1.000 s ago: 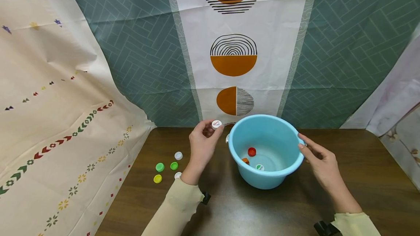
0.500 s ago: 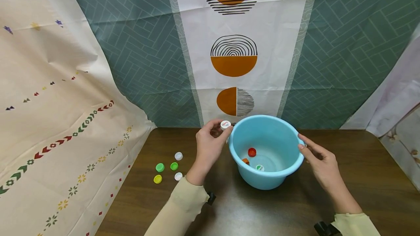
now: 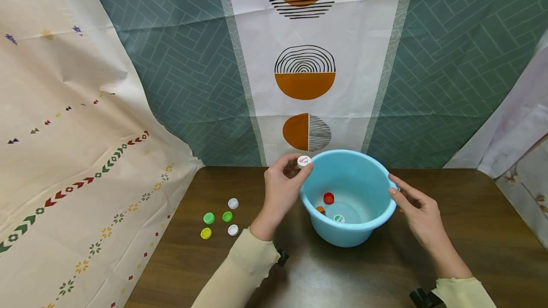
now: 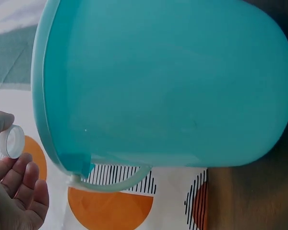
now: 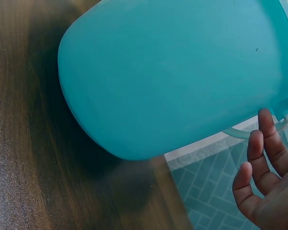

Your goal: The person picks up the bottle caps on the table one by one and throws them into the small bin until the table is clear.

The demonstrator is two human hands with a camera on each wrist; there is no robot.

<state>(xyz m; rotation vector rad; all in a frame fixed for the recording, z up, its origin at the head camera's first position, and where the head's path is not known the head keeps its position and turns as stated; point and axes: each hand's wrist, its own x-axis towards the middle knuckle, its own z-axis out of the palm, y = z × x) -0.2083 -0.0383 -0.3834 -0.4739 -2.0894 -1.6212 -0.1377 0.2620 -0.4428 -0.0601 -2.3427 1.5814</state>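
My left hand (image 3: 282, 187) pinches a white bottle cap (image 3: 304, 161) between thumb and fingers, level with the left rim of a light blue bucket (image 3: 342, 236). Red print marks the cap's top; its hollow underside shows in the left wrist view. Across the bucket, my right hand (image 3: 421, 213) grips the right rim with thumb and forefinger, while the other fingers (image 5: 256, 143) lie near the outer wall. Inside the bucket are a red cap (image 3: 328, 198), an orange cap (image 3: 320, 210) and a green-and-white cap (image 3: 338, 218).
Left on the brown table (image 3: 308, 279) lie two white caps (image 3: 233, 203), two green caps (image 3: 208, 218) and a yellow cap (image 3: 206, 233). A white bucket handle (image 4: 120, 186) hangs behind the bucket. Patterned cloth (image 3: 180, 61) hangs along the table's back edge.
The left hand has moved right with the white bottle cap, from beside the bucket to its left rim. The right hand and the bucket have stayed in place.
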